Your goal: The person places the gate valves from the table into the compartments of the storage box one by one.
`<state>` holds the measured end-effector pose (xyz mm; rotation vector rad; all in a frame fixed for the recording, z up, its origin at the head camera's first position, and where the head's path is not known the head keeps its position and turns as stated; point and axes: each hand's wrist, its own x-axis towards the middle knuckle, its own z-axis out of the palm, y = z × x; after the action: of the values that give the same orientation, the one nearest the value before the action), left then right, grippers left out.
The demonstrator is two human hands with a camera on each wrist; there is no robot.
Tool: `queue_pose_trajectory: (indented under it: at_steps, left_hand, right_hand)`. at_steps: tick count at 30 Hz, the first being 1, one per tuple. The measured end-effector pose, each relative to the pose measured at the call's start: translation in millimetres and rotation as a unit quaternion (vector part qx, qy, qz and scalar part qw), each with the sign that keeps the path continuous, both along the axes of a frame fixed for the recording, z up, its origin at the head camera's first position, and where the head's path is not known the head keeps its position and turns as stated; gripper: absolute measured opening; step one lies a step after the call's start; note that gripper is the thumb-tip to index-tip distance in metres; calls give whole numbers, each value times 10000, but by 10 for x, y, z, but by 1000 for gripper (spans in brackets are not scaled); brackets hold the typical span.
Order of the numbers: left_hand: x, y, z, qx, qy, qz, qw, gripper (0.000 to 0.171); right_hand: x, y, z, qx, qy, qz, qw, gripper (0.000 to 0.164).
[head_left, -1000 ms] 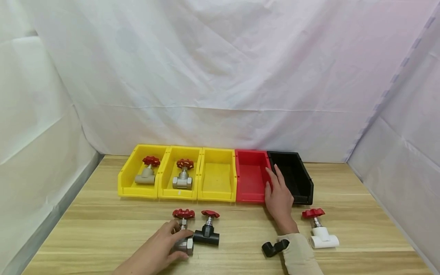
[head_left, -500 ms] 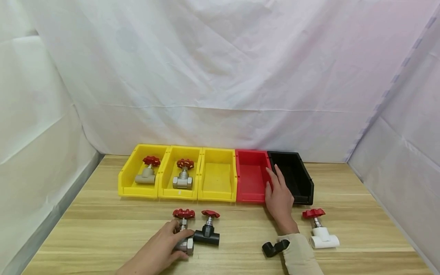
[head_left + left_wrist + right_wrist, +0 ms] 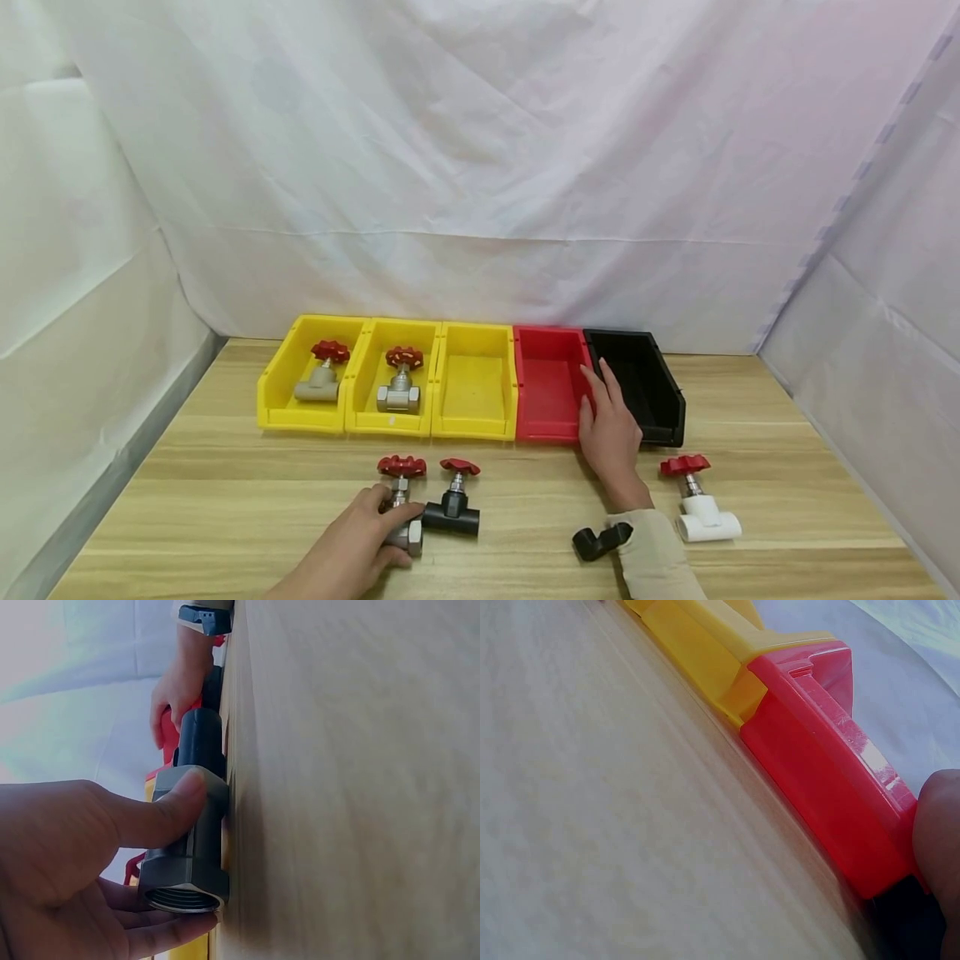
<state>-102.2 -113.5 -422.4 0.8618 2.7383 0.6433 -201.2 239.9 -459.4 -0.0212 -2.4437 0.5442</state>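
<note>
My left hand [image 3: 356,533] grips a metal gate valve [image 3: 405,537] with a red handwheel on the table. In the left wrist view the thumb lies along the valve's body [image 3: 180,847], fingers on the other side, its threaded end facing the camera. Just to its right is a black plastic valve [image 3: 452,514] with a red handwheel, whose pipe end lines up with the metal one. My right hand [image 3: 611,433] rests, fingers extended, over the shared wall between the red bin [image 3: 551,432] and the black bin [image 3: 662,435].
Three yellow bins [image 3: 472,427] adjoin the red one. A beige valve [image 3: 321,383] and a silver valve [image 3: 400,392] lie in the left two. A white valve [image 3: 705,518] with red handwheel lies at right. A black device [image 3: 600,542] sits at the right sleeve.
The left forearm shifts very slightly to the right, while the left hand stays on the metal valve. The right hand and the bins stay where they were.
</note>
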Motion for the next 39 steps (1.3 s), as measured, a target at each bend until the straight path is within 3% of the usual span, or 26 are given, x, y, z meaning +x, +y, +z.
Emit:
queue_pose_trajectory:
  at_steps: [14,22,39]
  left_hand:
    - [-10,-19,-24,316,-247,104,9991,47]
    - [0,-18,-30,265,-396,150,9988,43]
    - [23,-3,-31,180,-108,202,9996,41]
  right_hand:
    - [2,3,4,0,-11,-13,10000,55]
    - [-13,13,-22,6,12,26,10000,54]
    - [-14,3,-15,9,-6,-5,10000,53]
